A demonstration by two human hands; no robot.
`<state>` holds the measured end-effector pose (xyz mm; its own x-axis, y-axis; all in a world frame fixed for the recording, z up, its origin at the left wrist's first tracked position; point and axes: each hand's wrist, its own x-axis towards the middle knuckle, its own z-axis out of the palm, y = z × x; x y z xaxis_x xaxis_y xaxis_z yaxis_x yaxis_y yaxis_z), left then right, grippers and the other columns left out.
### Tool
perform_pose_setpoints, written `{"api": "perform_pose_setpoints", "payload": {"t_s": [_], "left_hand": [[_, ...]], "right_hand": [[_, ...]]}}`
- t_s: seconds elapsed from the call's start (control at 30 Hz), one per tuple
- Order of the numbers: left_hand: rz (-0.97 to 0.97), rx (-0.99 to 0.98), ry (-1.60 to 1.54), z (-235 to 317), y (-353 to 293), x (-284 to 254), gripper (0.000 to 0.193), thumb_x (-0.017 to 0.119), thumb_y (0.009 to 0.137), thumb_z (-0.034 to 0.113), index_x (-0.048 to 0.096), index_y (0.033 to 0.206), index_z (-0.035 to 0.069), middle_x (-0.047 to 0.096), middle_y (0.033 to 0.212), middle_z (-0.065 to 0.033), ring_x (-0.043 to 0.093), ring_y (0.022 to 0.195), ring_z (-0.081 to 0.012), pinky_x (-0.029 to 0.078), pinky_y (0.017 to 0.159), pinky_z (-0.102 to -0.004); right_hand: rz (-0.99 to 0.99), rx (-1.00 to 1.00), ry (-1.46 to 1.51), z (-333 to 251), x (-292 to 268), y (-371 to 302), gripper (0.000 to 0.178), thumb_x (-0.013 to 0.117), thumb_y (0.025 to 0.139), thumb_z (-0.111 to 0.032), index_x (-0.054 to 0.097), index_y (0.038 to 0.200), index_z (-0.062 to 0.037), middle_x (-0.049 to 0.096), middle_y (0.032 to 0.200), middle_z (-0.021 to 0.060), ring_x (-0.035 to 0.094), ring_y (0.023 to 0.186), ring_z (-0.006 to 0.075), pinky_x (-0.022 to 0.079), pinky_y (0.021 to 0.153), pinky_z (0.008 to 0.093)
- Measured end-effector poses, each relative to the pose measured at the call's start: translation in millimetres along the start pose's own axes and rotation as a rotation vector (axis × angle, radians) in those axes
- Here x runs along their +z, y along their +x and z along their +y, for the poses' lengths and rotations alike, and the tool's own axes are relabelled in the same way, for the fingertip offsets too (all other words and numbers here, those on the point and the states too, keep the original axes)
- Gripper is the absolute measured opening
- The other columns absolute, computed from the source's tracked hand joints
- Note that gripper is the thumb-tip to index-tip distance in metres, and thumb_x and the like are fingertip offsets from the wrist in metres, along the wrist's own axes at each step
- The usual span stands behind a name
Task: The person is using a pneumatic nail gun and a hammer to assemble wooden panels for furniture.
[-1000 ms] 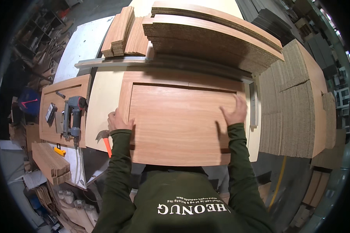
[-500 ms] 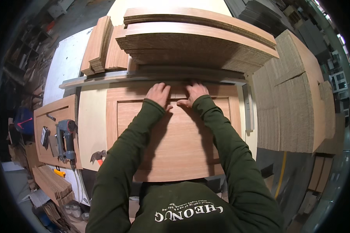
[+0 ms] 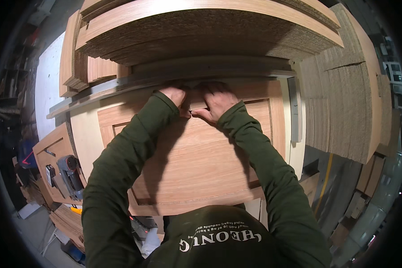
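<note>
A framed wooden door panel (image 3: 201, 161) lies flat on the bench in front of me. My left hand (image 3: 176, 96) and my right hand (image 3: 216, 100) rest side by side on its far frame rail, thumbs almost touching. Their fingers curl forward into the shadow under a grey metal rail (image 3: 219, 71) that runs along the panel's far edge. The fingertips are hidden there, so I cannot tell whether they grip anything. Both forearms, in dark green sleeves, stretch across the panel.
Thick stacks of wood-faced boards (image 3: 210, 31) rise just behind the metal rail, and another stack (image 3: 344, 102) stands at the right. At the left a second door panel (image 3: 47, 154) carries a power tool (image 3: 71, 176). A white sheet (image 3: 47, 89) lies beyond it.
My hands left the panel's two sides and came together at the middle of its far edge. I have leaned further forward, so the panel and the stacks look closer.
</note>
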<state>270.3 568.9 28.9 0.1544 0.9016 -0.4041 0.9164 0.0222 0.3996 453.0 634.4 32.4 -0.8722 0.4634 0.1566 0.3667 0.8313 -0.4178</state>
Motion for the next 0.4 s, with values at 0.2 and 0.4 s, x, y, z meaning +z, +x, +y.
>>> {"api": "perform_pose_setpoints", "payload": {"t_s": [0.2,0.4], "left_hand": [[0.115,-0.022,0.037,6,-15,-4,0.068,0.072,0.055,0.041,0.052,0.111,0.008,0.059,0.086,-0.0197,0.059,0.077,-0.0326,0.049,0.071,-0.0393],[0.136,-0.021,0.029,7,-20,-9,0.068,0.07,0.059,0.041,0.05,0.115,0.008,0.061,0.084,-0.0186,0.06,0.072,-0.0334,0.051,0.066,-0.0392]], "right_hand": [[0.058,-0.034,-0.053,-3,0,1,0.061,0.059,0.07,-0.052,0.051,0.106,-0.0035,0.053,0.101,0.0166,0.049,0.095,0.0322,0.041,0.084,0.0403],[0.09,-0.063,-0.034,1,2,0,0.059,0.061,0.069,-0.051,0.052,0.107,-0.0069,0.053,0.101,0.0154,0.049,0.095,0.0334,0.04,0.086,0.0396]]}}
